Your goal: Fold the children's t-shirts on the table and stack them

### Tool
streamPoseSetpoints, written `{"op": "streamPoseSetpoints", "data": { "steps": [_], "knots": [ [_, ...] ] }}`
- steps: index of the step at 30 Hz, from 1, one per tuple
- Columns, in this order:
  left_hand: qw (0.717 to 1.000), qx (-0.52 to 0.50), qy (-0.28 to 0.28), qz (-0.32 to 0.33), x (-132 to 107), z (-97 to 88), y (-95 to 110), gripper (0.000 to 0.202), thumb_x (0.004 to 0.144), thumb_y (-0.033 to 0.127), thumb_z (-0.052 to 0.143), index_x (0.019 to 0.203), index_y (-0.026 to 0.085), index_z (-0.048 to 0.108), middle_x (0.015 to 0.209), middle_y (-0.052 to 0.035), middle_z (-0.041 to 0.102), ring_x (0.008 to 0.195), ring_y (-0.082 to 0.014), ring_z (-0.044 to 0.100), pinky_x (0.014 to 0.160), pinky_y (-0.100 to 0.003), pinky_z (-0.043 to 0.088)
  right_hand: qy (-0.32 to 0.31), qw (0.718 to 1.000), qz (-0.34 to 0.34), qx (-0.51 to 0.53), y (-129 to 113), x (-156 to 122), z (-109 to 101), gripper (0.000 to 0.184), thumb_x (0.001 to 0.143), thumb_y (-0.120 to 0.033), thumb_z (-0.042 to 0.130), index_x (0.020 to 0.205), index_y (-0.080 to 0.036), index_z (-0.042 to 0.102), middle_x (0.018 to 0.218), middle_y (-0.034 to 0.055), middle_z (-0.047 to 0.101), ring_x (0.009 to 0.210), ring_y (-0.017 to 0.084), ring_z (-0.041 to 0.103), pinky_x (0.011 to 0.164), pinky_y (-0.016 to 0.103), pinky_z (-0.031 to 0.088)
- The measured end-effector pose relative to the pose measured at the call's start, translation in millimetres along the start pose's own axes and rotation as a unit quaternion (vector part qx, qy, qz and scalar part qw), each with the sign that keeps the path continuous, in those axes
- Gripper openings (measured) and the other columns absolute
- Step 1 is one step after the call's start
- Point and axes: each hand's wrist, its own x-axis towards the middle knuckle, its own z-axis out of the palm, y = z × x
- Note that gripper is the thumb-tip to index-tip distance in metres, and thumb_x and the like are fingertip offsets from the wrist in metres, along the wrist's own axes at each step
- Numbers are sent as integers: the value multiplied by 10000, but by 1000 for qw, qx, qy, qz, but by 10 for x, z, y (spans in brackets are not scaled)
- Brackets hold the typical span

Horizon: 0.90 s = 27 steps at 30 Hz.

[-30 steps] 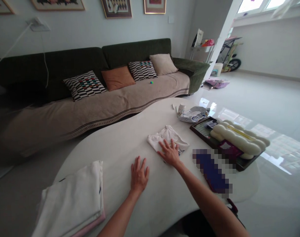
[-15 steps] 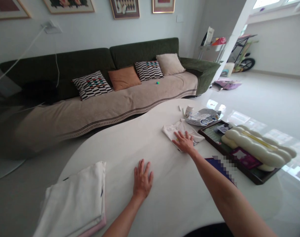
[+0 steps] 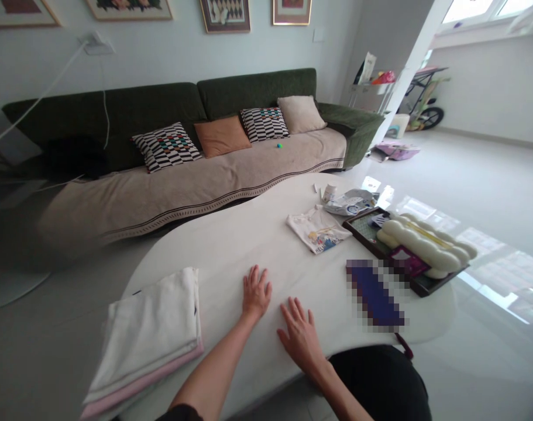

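Note:
My left hand [image 3: 256, 293] lies flat on the white table [image 3: 222, 257], fingers spread, with nothing in it. Close beside it on the right, my right hand [image 3: 299, 330] also rests on the tabletop, open and bare. Beyond both hands lies a folded white T-shirt [image 3: 316, 228] with a coloured print and lettering facing up. To the left is a stack of folded clothes, a white garment [image 3: 154, 327] on top and a pink one [image 3: 130, 392] beneath, reaching the table's near edge.
A dark tray [image 3: 424, 289] at the right holds a cream cloud-shaped box [image 3: 426, 242]. Behind are a silver-white packet [image 3: 351, 202] and a small white bottle [image 3: 329, 193]. A blurred blue item [image 3: 375, 295] lies near the right edge. A green sofa [image 3: 257, 82] stands beyond the table.
My right hand has lifted off the T-shirt and come back toward me, beside my left hand. The T-shirt's print is now uncovered. The view has shifted slightly.

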Motion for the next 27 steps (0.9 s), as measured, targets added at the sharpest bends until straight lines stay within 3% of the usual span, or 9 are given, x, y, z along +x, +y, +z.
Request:
{"op": "streamPoseSetpoints", "data": {
  "steps": [4,7,10,13,16,18,23,25,27],
  "knots": [
    [998,-4,-66,6,11,-241,16,391,850,273,385,1214,175,491,1341,-123,391,1257,-242,309,999,-453,271,-28,999,19,-2,-125,-227,-38,612,751,-249,462,1344,-174,335,1428,110,220,1315,291,140,972,479,254],
    [998,19,-48,38,-92,-659,-210,382,838,262,395,1199,175,486,1271,-97,476,1230,-224,348,991,-431,282,-40,999,10,-2,-123,-219,-111,628,748,-260,499,1345,-167,328,1425,122,229,1315,292,138,964,463,274],
    [996,80,49,3,-336,-1197,-756,410,831,259,380,1216,141,454,1243,-116,488,1199,-225,379,969,-385,306,-49,999,10,-8,-136,-197,-150,647,743,-272,527,1345,-156,320,1422,144,227,1313,304,133,952,475,282],
    [975,161,89,-126,-654,-1615,-1449,410,828,301,360,1144,88,508,1112,-164,549,1053,-255,489,891,-355,364,-52,998,15,-16,-175,-192,-153,650,746,-274,528,1345,-146,310,1418,167,227,1309,317,137,936,494,293],
    [959,169,2,-229,-934,-1754,-1956,354,796,319,405,1005,97,585,981,-153,595,903,-253,558,770,-309,410,-57,998,18,-14,-199,-190,-149,665,743,-270,537,1346,-123,300,1413,191,225,1304,332,141,927,505,299],
    [957,146,-41,-247,-1042,-1735,-2100,299,797,314,401,919,128,602,920,-121,610,825,-226,575,673,-269,412,-60,998,19,-7,-195,-190,-155,673,740,-269,544,1347,-120,296,1415,191,219,1305,333,137,931,504,297],
    [944,171,-55,-277,-926,-1825,-1933,226,794,268,383,750,175,584,868,-89,606,765,-231,560,559,-264,369,-57,998,16,8,-159,-226,-173,662,744,-277,547,1347,-158,302,1426,158,211,1315,305,119,952,481,290],
    [954,172,12,-247,-768,-2013,-1691,215,796,260,376,744,179,568,853,-82,597,774,-229,548,587,-275,378,-54,998,18,17,-156,-249,-168,657,743,-267,554,1344,-166,309,1423,160,219,1315,301,125,954,482,288],
    [970,150,121,-147,-608,-2253,-1329,201,807,259,369,775,175,550,846,-76,582,807,-217,535,666,-289,392,-51,998,19,30,-170,-256,-178,650,735,-252,564,1334,-160,328,1415,175,230,1309,316,144,945,502,291]
  ]
}}
